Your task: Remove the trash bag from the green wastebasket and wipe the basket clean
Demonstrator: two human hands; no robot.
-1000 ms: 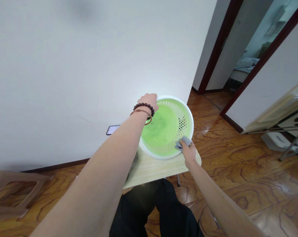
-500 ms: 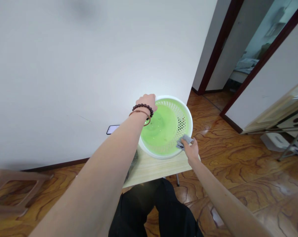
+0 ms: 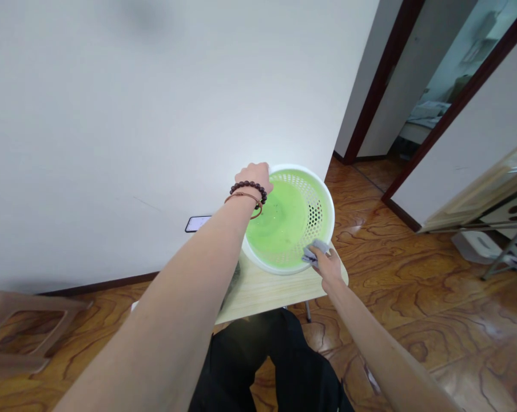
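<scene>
A round green colander (image 3: 284,220) with a white rim rests on a small light wooden table (image 3: 262,292). My left hand (image 3: 253,175), with a dark bead bracelet and a thin cord at the wrist, grips the colander's far left rim. My right hand (image 3: 327,264) is closed on a small grey cloth (image 3: 313,250), which is pressed against the near right rim of the colander.
A phone (image 3: 197,223) lies at the table's far left edge by the white wall. A wooden stool (image 3: 22,326) stands on the floor at the far left. A doorway (image 3: 434,97) opens at the right, with metal-legged furniture (image 3: 498,229) beyond. My dark-trousered legs are under the table.
My right hand with the cloth slid up along the right rim, then came back down toward the near edge. The left hand kept its hold on the rim.
</scene>
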